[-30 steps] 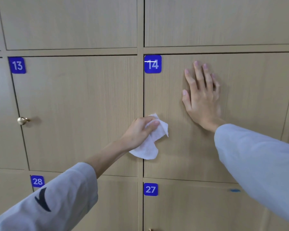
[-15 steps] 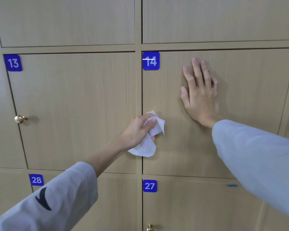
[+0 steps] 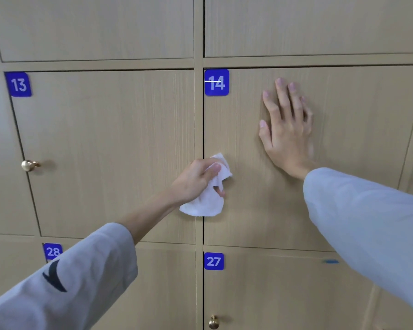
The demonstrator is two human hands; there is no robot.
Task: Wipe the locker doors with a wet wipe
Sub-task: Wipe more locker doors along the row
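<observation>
Light wood locker doors fill the view. My left hand [image 3: 196,179] grips a crumpled white wet wipe [image 3: 206,201] against the left edge of locker door 14 [image 3: 358,139], at the seam beside door 13 [image 3: 105,151]. My right hand [image 3: 286,129] lies flat on door 14 with straight fingers, just right of its blue number tag [image 3: 216,82]. Both forearms wear pale grey sleeves.
Door 13 carries a brass knob [image 3: 29,165] at its left side. Below are doors 28 [image 3: 52,251] and 27 [image 3: 214,261], the latter with a brass knob [image 3: 214,322] near the bottom edge and a small blue mark [image 3: 331,261]. More doors run along the top row.
My left hand has bunched the wipe tighter and drawn it slightly left toward the seam. My right hand stays flat on door 14.
</observation>
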